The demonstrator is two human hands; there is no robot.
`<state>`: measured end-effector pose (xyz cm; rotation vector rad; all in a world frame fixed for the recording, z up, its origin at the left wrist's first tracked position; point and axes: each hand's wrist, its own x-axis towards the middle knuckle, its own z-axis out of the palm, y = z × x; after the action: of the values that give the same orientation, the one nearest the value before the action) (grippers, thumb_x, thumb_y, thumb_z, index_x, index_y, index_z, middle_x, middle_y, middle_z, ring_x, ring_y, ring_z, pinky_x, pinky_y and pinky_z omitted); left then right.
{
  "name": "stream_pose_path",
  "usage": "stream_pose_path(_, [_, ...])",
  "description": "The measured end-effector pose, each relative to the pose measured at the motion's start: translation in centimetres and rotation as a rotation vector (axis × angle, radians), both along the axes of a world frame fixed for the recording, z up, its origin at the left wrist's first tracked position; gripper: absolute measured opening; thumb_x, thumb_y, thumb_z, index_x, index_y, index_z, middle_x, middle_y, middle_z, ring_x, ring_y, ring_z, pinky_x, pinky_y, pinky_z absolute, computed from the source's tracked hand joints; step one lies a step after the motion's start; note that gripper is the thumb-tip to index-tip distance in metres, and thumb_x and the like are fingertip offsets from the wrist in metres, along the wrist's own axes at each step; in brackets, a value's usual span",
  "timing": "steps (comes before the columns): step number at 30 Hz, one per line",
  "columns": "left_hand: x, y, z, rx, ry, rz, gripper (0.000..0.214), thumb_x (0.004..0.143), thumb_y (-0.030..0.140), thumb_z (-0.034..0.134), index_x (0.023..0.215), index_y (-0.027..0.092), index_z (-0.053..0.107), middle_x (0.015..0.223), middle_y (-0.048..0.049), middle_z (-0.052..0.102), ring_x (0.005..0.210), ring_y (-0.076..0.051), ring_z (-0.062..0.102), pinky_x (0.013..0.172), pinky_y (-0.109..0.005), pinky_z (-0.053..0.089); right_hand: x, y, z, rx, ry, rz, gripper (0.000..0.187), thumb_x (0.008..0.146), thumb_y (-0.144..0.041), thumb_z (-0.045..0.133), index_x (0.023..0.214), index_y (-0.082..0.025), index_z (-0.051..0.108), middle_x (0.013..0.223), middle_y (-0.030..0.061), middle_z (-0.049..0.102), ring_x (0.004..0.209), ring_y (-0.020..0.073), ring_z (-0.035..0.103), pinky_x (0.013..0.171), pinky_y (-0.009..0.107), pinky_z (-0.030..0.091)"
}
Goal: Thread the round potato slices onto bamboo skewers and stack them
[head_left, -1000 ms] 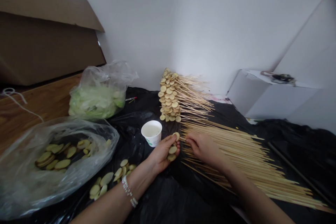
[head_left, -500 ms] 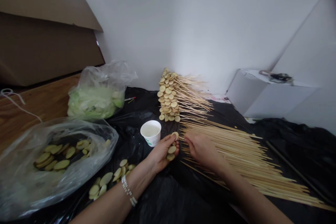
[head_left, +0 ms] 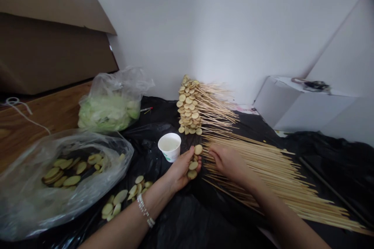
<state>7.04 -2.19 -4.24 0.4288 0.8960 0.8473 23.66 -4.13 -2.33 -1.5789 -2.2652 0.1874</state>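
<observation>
Several round potato slices lie in my left hand, its fingers curled around them. One potato slice sticks up at the thumb and fingertips. My right hand is just to the right, its fingers pinched above the left ends of the bamboo skewers. Whether a skewer sits in that pinch is hidden by the fingers. Behind both hands stands a stack of skewered potato slices, sticks pointing right. Loose potato slices lie beside my left forearm.
A white paper cup stands left of my left hand. An open plastic bag with potato slices lies at the left, with a bag of pale green vegetable pieces behind it. Black plastic sheeting covers the surface. A white box stands at the right.
The slice at my left fingertips now stands higher and faces the camera more. Both hands have stayed nearly in place, and the whole view has shifted slightly.
</observation>
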Motion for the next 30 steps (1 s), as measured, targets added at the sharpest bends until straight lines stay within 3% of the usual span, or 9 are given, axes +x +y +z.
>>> stream_pose_path(8, [-0.1,0.1,-0.5,0.059,0.000,-0.020,0.007,0.086,0.019,0.059,0.086,0.013,0.054,0.067,0.0011,0.056,0.048,-0.004,0.055,0.046,-0.013,0.046,-0.2,-0.1,0.0,-0.036,-0.001,-0.004,0.022,0.094,-0.021,0.039,0.080,-0.018,0.056,0.077,0.0037,0.063,0.070,0.0141,0.054,0.064,0.025,0.032])
stream_pose_path(13, [-0.1,0.0,-0.6,0.067,0.009,-0.029,0.011,0.084,0.021,0.062,0.085,0.014,0.054,0.068,0.0016,0.055,0.048,-0.004,0.055,0.046,-0.013,0.047,0.3,-0.2,0.4,-0.034,0.013,0.066,0.020,0.093,-0.022,0.042,0.079,-0.019,0.055,0.075,0.0018,0.062,0.070,0.0135,0.053,0.063,0.024,0.031])
stream_pose_path(19, [-0.3,0.1,-0.8,0.063,-0.007,-0.009,0.011,0.083,0.020,0.063,0.083,0.014,0.053,0.066,0.0018,0.055,0.049,-0.005,0.055,0.046,-0.013,0.046,-0.5,-0.4,-0.2,-0.022,-0.138,0.001,0.020,0.092,-0.016,0.038,0.085,-0.017,0.056,0.074,0.0048,0.062,0.063,0.0138,0.050,0.059,0.027,0.027])
stream_pose_path(30, [-0.3,0.2,-0.9,0.096,-0.005,-0.035,0.014,0.081,0.022,0.066,0.082,0.015,0.054,0.066,0.0017,0.055,0.049,-0.005,0.054,0.045,-0.014,0.046,-1.5,-0.6,-0.6,-0.056,-0.218,-0.049,0.018,0.087,-0.009,0.041,0.090,-0.016,0.058,0.080,0.0073,0.065,0.065,0.0160,0.054,0.057,0.027,0.026])
